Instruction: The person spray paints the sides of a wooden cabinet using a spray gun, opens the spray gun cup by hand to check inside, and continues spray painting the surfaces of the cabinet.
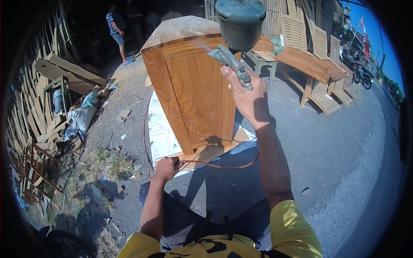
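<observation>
Raised in front of me, my right hand (250, 98) is wrapped round a grey spray gun (231, 64) with a dark cup (241, 23) on top. A pale mist leaves its nozzle toward the upper edge of a wooden cabinet (195, 92). The cabinet's panelled side is glossy orange-brown, while its top (183, 29) looks paler and dusty. Lower and to the left, my left hand (167, 167) is closed on a red-brown air hose (219, 165), which curves right toward my right forearm. White sheeting (161, 129) lies beneath the cabinet.
Scrap timber (41, 103) is heaped on the left, beside a plastic sack (81, 120) and dry grass (120, 165). Another person (116, 32) stands at the back left. Slatted wooden chairs (320, 92) and a plastic stool (262, 62) stand right; a motorcycle (361, 71) is by the road.
</observation>
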Action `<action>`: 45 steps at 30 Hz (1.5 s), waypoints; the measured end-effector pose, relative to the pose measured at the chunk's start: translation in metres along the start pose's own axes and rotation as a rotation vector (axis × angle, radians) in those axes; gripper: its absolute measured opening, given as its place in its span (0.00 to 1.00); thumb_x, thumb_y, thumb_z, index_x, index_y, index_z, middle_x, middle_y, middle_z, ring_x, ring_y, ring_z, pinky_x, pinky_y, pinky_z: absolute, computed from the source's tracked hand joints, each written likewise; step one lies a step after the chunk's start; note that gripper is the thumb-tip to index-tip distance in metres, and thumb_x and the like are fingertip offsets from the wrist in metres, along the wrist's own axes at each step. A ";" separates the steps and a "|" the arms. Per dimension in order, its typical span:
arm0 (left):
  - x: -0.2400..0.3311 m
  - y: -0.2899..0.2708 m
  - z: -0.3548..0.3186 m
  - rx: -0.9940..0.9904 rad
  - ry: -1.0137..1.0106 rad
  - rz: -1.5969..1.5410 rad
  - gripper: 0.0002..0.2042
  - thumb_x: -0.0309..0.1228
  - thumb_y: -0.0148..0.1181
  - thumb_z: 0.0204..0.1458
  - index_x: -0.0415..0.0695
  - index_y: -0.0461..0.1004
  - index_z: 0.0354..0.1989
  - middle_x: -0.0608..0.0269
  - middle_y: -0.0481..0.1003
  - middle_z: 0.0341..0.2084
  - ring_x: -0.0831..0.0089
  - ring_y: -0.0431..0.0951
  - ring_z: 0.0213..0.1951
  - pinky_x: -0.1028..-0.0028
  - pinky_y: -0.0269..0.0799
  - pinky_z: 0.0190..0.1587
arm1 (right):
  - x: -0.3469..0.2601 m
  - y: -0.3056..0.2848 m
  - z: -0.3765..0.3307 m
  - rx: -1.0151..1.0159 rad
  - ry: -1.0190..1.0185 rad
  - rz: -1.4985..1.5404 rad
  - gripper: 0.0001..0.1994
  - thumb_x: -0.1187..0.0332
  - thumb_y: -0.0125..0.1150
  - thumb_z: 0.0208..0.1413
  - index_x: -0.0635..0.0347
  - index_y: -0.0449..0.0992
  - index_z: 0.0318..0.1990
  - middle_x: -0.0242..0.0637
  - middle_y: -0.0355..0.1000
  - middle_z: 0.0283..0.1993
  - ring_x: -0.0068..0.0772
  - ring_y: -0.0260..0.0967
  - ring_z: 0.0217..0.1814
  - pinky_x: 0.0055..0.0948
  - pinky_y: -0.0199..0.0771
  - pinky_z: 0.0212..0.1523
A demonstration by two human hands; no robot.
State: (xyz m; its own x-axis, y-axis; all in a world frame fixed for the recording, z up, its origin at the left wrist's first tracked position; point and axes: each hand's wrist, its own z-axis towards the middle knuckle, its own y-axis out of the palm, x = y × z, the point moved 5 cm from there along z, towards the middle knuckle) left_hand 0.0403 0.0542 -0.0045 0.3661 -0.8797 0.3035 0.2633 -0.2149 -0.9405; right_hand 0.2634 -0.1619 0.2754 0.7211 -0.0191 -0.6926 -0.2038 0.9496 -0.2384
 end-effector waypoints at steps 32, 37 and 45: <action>-0.018 -0.004 -0.015 -0.100 -0.060 0.050 0.24 0.52 0.60 0.64 0.41 0.83 0.28 0.44 0.81 0.24 0.43 0.83 0.31 0.49 0.78 0.37 | 0.079 0.096 -0.144 -0.438 0.120 -0.074 0.23 0.49 0.67 0.66 0.66 0.80 0.37 0.45 0.72 0.22 0.48 0.74 0.25 0.43 0.72 0.30; -0.024 0.025 0.006 -0.227 -0.042 0.038 0.25 0.54 0.62 0.62 0.42 0.82 0.28 0.46 0.80 0.23 0.42 0.83 0.31 0.49 0.78 0.36 | 0.097 0.058 -0.141 -0.356 0.364 0.005 0.20 0.53 0.69 0.65 0.66 0.81 0.42 0.47 0.78 0.28 0.46 0.79 0.29 0.39 0.76 0.32; -0.030 -0.016 0.009 -0.256 -0.114 -0.012 0.22 0.51 0.62 0.64 0.42 0.77 0.28 0.44 0.79 0.21 0.39 0.81 0.29 0.47 0.75 0.31 | 0.078 -0.052 -0.007 0.039 0.350 0.085 0.16 0.59 0.70 0.65 0.66 0.82 0.46 0.37 0.78 0.27 0.20 0.71 0.27 0.30 0.71 0.29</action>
State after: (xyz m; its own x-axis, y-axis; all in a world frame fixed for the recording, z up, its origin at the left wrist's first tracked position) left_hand 0.0329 0.0876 0.0026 0.4657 -0.8264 0.3166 0.0393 -0.3381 -0.9403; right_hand 0.3252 -0.2153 0.2292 0.4305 -0.0389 -0.9018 -0.2235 0.9634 -0.1483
